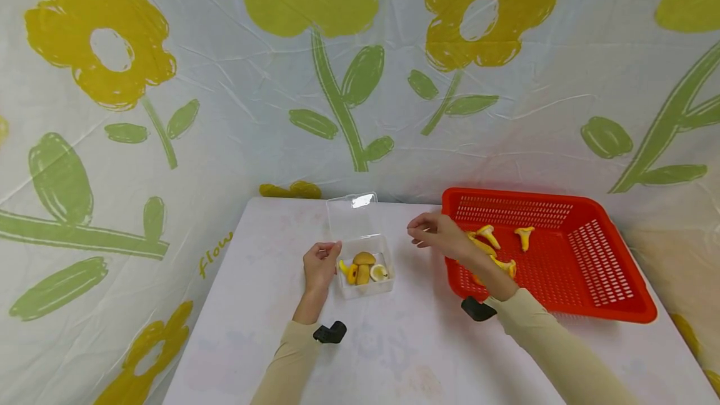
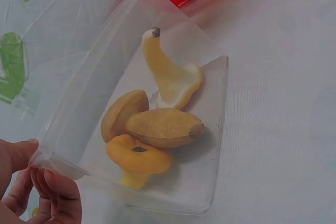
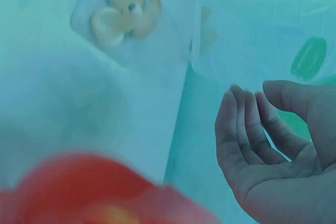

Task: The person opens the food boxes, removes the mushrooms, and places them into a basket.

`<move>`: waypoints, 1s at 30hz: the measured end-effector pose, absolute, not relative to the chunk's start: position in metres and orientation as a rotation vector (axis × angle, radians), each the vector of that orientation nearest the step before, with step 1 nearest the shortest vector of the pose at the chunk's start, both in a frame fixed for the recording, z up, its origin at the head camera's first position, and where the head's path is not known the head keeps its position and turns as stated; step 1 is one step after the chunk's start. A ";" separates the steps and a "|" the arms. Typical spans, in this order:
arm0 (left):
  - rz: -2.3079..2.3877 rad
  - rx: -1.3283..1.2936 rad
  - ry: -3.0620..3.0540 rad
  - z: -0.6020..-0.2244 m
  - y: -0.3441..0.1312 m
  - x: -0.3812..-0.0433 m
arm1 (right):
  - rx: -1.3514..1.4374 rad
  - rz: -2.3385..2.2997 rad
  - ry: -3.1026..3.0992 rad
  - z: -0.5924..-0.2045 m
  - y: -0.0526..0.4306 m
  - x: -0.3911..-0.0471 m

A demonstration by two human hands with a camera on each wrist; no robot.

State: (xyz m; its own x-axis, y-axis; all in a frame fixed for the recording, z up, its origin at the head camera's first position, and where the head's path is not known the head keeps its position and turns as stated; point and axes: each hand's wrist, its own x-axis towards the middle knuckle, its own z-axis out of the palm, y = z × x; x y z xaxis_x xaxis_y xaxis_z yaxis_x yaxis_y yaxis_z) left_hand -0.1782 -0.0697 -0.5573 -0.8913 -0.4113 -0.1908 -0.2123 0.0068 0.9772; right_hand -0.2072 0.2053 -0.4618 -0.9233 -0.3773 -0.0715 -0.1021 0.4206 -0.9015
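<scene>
A clear plastic box (image 1: 368, 290) stands on the table with its lid (image 1: 349, 219) raised at the back. Inside lie a brown-capped mushroom (image 1: 363, 259), a yellow-orange mushroom (image 2: 139, 156) and a pale trumpet-shaped mushroom (image 2: 176, 80). My left hand (image 1: 319, 267) pinches the box's rim at its left side between thumb and fingers. Between the box and the red basket, my right hand (image 1: 441, 236) hovers over the table, its fingers loosely bent and nothing in them. The right wrist view shows a gap between that thumb and the fingertips (image 3: 227, 106).
To the right, a red perforated basket (image 1: 562, 289) holds several yellow mushrooms (image 1: 524, 237), some partly hidden behind my right forearm. The white table (image 1: 270, 230) meets a flower-printed cloth (image 1: 253, 99) at its back and left edges.
</scene>
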 end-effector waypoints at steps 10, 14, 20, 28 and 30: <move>-2.014 0.667 -2.090 -0.558 -0.069 -0.176 | -0.547 -1.453 2.312 -0.472 0.167 -0.204; -2.015 0.672 -2.095 -0.557 -0.068 -0.175 | -0.555 -1.400 2.277 -0.474 0.154 -0.200; -2.034 0.661 -2.090 -0.558 -0.068 -0.175 | -0.595 -1.309 2.312 -0.487 0.131 -0.200; -2.037 0.649 -2.079 -0.560 -0.069 -0.176 | -0.777 -1.243 2.377 -0.508 0.100 -0.205; -2.041 0.640 -2.070 -0.560 -0.069 -0.176 | -0.792 -1.217 2.375 -0.512 0.095 -0.205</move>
